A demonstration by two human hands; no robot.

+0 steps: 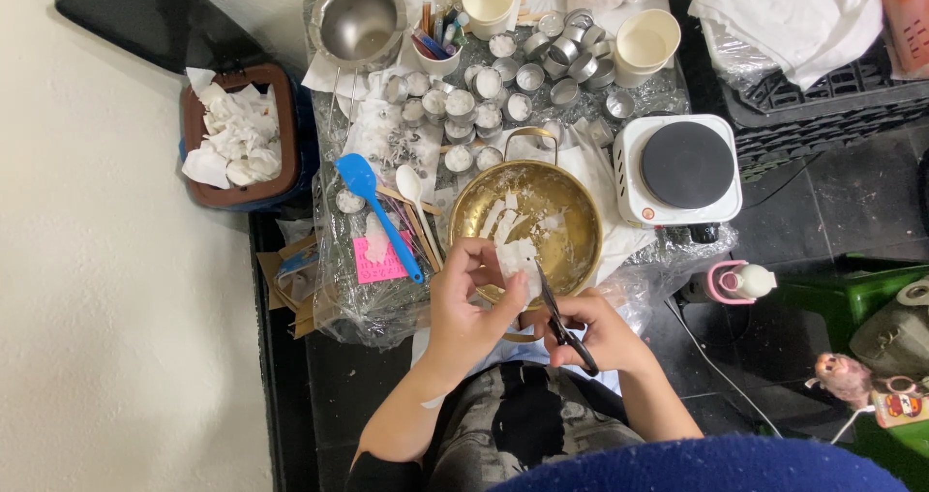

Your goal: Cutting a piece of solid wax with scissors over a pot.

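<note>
My left hand holds a white waxy chunk over the near rim of a brass bowl. Black-handled scissors are gripped in my right hand, with the blades pointing up at the chunk. White strips and pieces lie inside the bowl. Both hands hover just above the table's near edge.
A blue spatula, a white spoon and a pink note lie left of the bowl. Several small metal tins, cups and a steel pot stand behind. A white hotplate sits right; a paper-filled bin left.
</note>
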